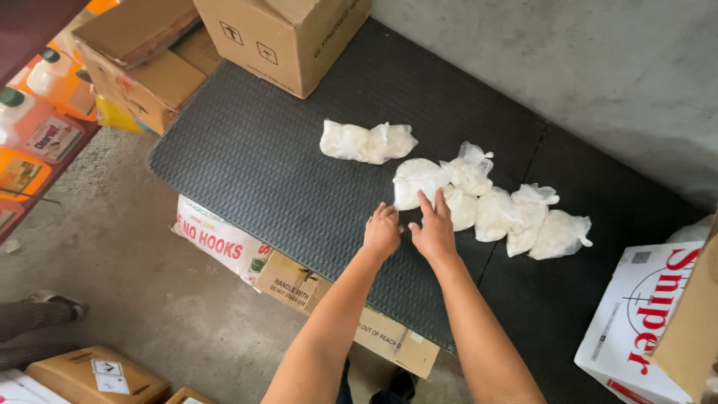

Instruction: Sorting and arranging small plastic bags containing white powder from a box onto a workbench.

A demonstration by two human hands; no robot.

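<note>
Where the right hand (434, 232) reaches, white bag (416, 181) just beyond its fingertips.

bags (479, 202): thin crinkled clear plastic | mat (284, 172): dark ribbed rubber, matt | boxes (288, 34): plain cardboard

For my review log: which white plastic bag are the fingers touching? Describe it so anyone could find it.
On the dark ribbed rubber mat, a row of knotted white powder-filled plastic bags runs rightward. The touched bag is that row's leftmost, under the right hand fingertips; the separate pair lies untouched, further left.
</note>
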